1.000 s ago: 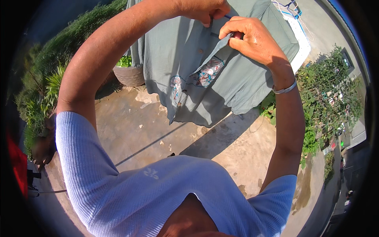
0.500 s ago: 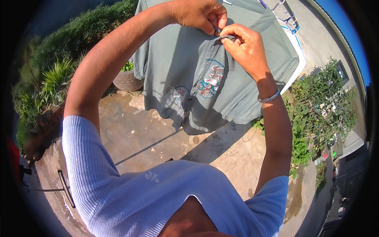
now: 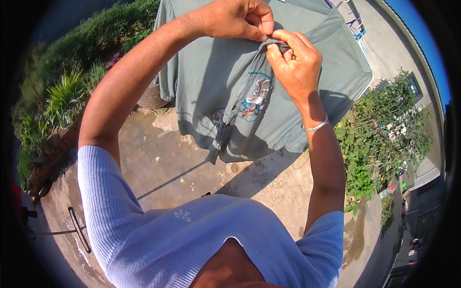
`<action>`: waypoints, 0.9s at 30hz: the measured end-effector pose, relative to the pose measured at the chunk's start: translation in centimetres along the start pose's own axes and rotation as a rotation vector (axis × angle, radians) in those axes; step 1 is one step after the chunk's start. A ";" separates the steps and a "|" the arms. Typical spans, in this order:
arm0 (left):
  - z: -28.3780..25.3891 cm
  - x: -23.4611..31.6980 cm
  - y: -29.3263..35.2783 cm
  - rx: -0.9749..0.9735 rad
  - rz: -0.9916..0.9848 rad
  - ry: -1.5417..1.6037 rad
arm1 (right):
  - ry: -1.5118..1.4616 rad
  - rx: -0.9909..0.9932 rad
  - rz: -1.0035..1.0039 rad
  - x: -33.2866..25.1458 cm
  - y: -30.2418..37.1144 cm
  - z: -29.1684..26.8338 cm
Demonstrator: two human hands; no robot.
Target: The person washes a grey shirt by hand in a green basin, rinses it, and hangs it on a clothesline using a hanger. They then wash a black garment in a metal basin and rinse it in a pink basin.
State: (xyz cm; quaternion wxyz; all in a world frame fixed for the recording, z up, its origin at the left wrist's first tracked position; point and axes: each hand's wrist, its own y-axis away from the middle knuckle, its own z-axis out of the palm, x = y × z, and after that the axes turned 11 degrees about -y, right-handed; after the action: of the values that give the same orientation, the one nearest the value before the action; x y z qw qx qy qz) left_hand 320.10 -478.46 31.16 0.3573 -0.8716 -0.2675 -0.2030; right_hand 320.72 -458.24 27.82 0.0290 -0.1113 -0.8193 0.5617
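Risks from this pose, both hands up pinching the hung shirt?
1. Left hand and right hand pinch only a small fold of the grey-green shirt; a loose grip could probably let it slide.
2. The concrete ground below looks stained and damp, so a dropped shirt may get dirty.
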 end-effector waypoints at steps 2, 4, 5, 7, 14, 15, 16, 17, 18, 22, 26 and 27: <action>0.6 0.3 0.2 0.021 0.037 0.069 | 0.008 0.002 0.076 -0.1 -0.2 -0.4; 1.0 0.6 0.4 -0.005 0.038 0.103 | -0.003 0.000 0.151 -0.3 0.0 -0.7; 1.1 0.9 0.5 -0.011 0.048 0.108 | -0.022 -0.002 0.184 -0.4 0.1 -0.8; 0.7 2.1 0.6 -0.019 0.062 0.102 | -0.027 -0.012 0.172 -0.7 -0.4 -1.0; 0.3 1.6 0.5 0.064 -0.014 -0.046 | -0.185 -0.131 0.222 -0.3 -1.0 -1.8; 0.3 1.6 0.4 0.047 -0.022 -0.034 | -0.251 -0.148 0.252 -0.2 -1.0 -2.2; 0.4 1.5 0.4 0.029 -0.030 -0.023 | -0.270 -0.171 0.288 0.0 -1.0 -2.5; 0.4 1.4 0.3 0.011 -0.038 -0.010 | -0.290 -0.193 0.324 0.3 -1.1 -2.7; 0.5 1.5 0.3 0.030 -0.033 0.075 | -0.316 -0.215 0.359 0.4 -1.2 -2.8; 0.6 0.4 0.2 0.022 0.029 0.274 | -0.334 -0.273 0.351 -0.2 -1.8 -2.8; 0.8 1.2 0.3 0.023 0.044 0.307 | -0.327 -0.291 0.384 -0.1 -2.5 -2.7; 0.8 1.4 0.3 0.021 0.033 0.270 | -0.325 -0.292 0.394 -0.1 -2.5 -2.8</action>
State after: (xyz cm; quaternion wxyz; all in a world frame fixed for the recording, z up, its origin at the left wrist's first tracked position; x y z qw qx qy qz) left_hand 321.53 -477.62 31.27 0.4023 -0.8369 -0.2046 -0.3096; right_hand 320.92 -456.59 31.19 -0.2286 -0.1798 -0.8480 0.4430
